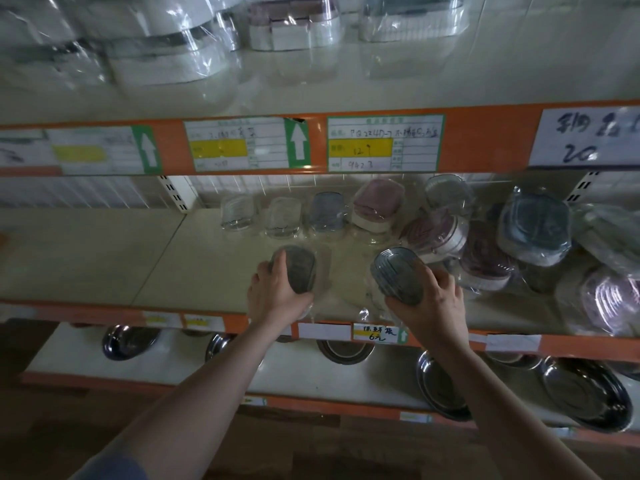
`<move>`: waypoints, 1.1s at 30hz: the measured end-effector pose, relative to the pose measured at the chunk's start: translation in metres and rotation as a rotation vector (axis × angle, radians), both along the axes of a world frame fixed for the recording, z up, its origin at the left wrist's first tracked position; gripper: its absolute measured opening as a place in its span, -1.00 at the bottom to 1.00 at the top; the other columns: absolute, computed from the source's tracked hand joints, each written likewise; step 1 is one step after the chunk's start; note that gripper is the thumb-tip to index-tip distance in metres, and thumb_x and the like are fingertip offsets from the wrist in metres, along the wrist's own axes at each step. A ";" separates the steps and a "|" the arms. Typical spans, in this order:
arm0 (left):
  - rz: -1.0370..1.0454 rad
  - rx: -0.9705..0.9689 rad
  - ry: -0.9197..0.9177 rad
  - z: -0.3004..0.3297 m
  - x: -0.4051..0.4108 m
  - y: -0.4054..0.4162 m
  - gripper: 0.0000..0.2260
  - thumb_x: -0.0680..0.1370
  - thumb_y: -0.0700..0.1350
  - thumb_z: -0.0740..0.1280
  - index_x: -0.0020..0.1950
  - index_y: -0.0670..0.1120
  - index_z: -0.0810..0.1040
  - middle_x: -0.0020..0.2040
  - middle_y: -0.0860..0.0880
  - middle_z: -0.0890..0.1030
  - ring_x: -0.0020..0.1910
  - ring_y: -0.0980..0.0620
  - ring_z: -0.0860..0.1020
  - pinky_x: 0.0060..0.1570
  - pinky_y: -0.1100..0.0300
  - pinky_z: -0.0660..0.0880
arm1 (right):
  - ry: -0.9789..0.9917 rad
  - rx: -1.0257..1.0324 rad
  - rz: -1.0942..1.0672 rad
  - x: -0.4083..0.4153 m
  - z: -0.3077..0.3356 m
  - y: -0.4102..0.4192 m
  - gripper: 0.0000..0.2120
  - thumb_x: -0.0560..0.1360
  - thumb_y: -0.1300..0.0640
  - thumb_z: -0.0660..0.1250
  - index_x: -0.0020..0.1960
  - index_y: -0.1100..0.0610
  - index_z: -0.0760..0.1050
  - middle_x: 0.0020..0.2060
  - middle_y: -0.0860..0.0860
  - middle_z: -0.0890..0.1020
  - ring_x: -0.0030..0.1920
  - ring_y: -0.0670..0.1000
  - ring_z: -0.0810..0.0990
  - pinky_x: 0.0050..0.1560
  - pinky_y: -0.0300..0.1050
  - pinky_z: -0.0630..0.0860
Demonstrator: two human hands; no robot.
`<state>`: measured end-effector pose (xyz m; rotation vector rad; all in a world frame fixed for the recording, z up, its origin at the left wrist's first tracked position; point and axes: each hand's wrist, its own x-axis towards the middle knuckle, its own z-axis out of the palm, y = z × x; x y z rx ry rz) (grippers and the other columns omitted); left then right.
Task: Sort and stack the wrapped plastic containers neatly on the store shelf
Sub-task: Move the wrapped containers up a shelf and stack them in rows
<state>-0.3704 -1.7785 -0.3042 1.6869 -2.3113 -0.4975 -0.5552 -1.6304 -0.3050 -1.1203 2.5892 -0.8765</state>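
Observation:
My left hand [277,292] grips a grey wrapped container [299,268] standing on the middle shelf [138,261] near its front edge. My right hand [433,299] grips a second grey ribbed wrapped container [394,271], tilted, a little to the right of the first. Behind them, small wrapped containers stand in a row: a clear one [239,213], another clear one [282,218], a grey-blue one [327,211] and a pink one [377,206]. A loose pile of pink and blue wrapped containers [530,233] fills the shelf's right side.
The upper shelf holds large white wrapped containers [166,46]. Price labels [384,143] line the orange shelf rails. Steel plates [585,393] lie on the lower shelf. The left half of the middle shelf is bare.

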 end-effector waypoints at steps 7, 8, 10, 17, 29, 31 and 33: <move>-0.079 0.031 -0.004 0.030 0.039 0.036 -0.16 0.35 0.13 0.45 0.50 -0.01 0.10 0.28 -0.16 0.35 0.23 -0.19 0.39 0.17 0.02 0.38 | 0.018 -0.002 -0.007 0.038 0.033 0.021 -0.32 0.31 -0.12 0.45 0.37 0.01 0.35 0.20 0.18 0.42 0.17 0.25 0.37 0.19 0.07 0.34; -0.092 0.052 0.006 0.035 0.046 0.041 -0.15 0.35 0.12 0.46 0.51 -0.02 0.10 0.29 -0.17 0.35 0.24 -0.19 0.39 0.18 0.03 0.38 | 0.017 -0.008 -0.011 0.044 0.039 0.025 -0.32 0.31 -0.13 0.45 0.37 0.01 0.36 0.20 0.18 0.42 0.17 0.25 0.37 0.19 0.06 0.34; -0.126 0.088 0.020 0.048 0.062 0.051 -0.15 0.35 0.11 0.47 0.51 -0.03 0.11 0.29 -0.19 0.36 0.24 -0.19 0.40 0.20 0.03 0.39 | 0.007 -0.004 -0.013 0.055 0.051 0.034 -0.33 0.32 -0.13 0.45 0.37 0.01 0.36 0.19 0.17 0.42 0.17 0.24 0.37 0.19 0.06 0.35; -0.204 0.126 0.049 0.113 0.099 0.086 -0.17 0.36 0.10 0.46 0.50 0.07 0.09 0.29 -0.14 0.34 0.23 -0.14 0.42 0.18 0.05 0.43 | 0.012 -0.009 0.001 0.083 0.104 0.067 -0.33 0.31 -0.17 0.42 0.37 -0.06 0.34 0.18 0.12 0.43 0.18 0.19 0.38 0.18 0.04 0.36; -0.180 0.118 0.065 0.198 0.126 0.154 -0.18 0.36 0.08 0.46 0.51 0.08 0.09 0.31 -0.12 0.32 0.23 -0.12 0.43 0.17 0.10 0.42 | 0.076 -0.072 0.103 0.099 0.190 0.129 -0.33 0.35 -0.22 0.40 0.39 -0.05 0.33 0.19 0.12 0.43 0.20 0.17 0.39 0.17 0.02 0.37; -0.176 0.114 0.087 0.213 0.130 0.169 -0.18 0.36 0.08 0.47 0.51 0.09 0.10 0.32 -0.11 0.31 0.23 -0.11 0.43 0.17 0.08 0.43 | 0.086 -0.093 0.136 0.100 0.206 0.142 -0.34 0.36 -0.23 0.39 0.39 -0.05 0.33 0.21 0.12 0.42 0.19 0.16 0.39 0.16 0.00 0.36; -0.171 0.108 0.109 0.226 0.134 0.182 -0.19 0.37 0.08 0.47 0.51 0.09 0.11 0.33 -0.11 0.31 0.24 -0.10 0.42 0.18 0.08 0.43 | 0.117 -0.112 0.179 0.099 0.220 0.153 -0.33 0.37 -0.24 0.37 0.40 -0.04 0.32 0.21 0.13 0.42 0.18 0.15 0.39 0.16 0.01 0.38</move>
